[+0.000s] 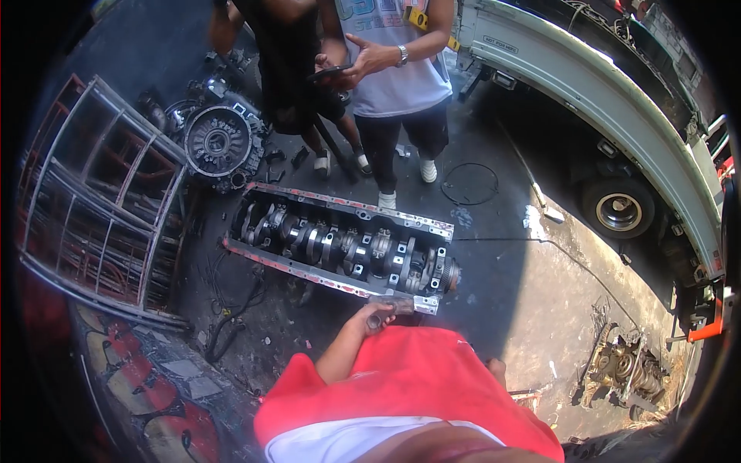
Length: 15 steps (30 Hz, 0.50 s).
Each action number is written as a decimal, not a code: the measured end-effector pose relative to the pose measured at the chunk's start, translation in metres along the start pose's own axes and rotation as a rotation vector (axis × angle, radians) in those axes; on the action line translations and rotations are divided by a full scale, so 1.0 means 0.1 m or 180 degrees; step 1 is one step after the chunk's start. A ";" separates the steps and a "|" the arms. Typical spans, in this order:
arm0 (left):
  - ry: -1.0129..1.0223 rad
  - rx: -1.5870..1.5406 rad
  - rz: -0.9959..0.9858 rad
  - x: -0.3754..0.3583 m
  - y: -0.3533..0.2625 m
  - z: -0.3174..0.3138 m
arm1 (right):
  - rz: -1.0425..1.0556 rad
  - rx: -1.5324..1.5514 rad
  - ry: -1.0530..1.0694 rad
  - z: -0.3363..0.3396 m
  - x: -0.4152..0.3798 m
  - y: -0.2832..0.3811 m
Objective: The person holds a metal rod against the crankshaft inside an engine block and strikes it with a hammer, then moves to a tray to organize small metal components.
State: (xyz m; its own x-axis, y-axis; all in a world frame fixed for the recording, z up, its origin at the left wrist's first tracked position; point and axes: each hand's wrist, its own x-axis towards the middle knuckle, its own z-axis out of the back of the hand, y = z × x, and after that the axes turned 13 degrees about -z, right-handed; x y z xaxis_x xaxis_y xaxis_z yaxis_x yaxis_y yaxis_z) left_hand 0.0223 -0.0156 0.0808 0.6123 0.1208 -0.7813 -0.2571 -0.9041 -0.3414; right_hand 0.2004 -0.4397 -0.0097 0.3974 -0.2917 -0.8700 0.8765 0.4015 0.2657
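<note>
In front of me lies an engine block [305, 272], its crankshaft [359, 251] exposed between two long side rails with red paint on them. At the near rail, toward its right end, my left hand [369, 318] is closed around a grey metal tool with a round end [380, 318]; its exact kind is not clear. My right hand [496, 366] hangs low at my right side, mostly hidden by the red shirt [417, 363]. Its fingers cannot be made out, nor whether it holds anything.
Two people stand beyond the block, one with a phone [329, 75]. A metal rack [116, 193] and a round gearbox housing [218, 141] are at left. A truck with a wheel [617, 210] stands right. Greasy parts [629, 369] lie at lower right; a cable crosses the floor.
</note>
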 end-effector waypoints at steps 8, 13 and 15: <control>0.0016 0.0023 -0.0069 -0.02 -0.01 -0.01 | -0.0012 0.0008 0.0095 0.01 -0.01 0.06; 0.0034 0.0017 -0.0096 0.06 -0.01 0.04 | -0.0179 -0.0192 -0.0178 -0.07 0.00 0.17; 0.0024 -0.0040 -0.0021 0.02 0.00 0.02 | 0.0182 -0.0330 -0.0059 -0.02 -0.02 0.11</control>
State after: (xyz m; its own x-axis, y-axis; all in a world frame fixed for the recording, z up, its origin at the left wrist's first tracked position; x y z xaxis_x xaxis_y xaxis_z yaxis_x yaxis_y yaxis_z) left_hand 0.0221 -0.0140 0.0778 0.6195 0.1237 -0.7752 -0.2437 -0.9084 -0.3397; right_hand 0.2086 -0.4333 -0.0055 0.4518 -0.2814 -0.8466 0.8198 0.5052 0.2695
